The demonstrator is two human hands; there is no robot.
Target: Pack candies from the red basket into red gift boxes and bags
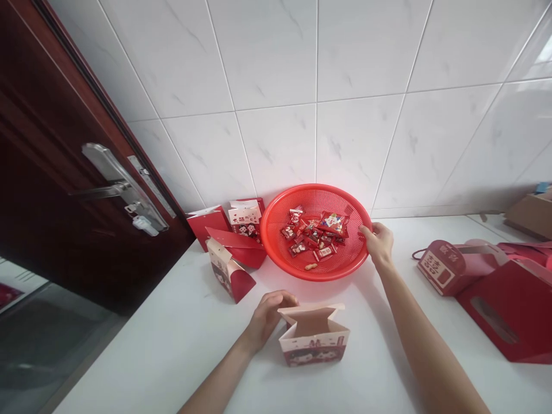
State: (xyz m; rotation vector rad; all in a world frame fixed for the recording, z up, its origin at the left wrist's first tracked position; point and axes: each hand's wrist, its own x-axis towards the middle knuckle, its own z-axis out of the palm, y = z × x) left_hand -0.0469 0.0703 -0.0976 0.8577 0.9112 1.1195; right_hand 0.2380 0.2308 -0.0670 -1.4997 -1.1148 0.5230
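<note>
A red plastic basket (317, 276) stands tilted near the tiled wall, with several wrapped candies (313, 233) inside. My right hand (378, 242) is closed on the basket's right rim. In front of the basket, a small open paper box (315, 351) with a cartoon couple printed on it stands upright on the white table. My left hand (269, 316) is beside this box at its left back corner, fingers curved; part of the fingers is hidden behind the box, and whether they grip it is unclear.
Several red and white paper boxes (222, 270) stand left of the basket. At the right are red gift boxes (513, 310) and a brown carton (530, 215). A dark red door (64, 132) with a metal handle is at the left, past the edge of the table (172, 339).
</note>
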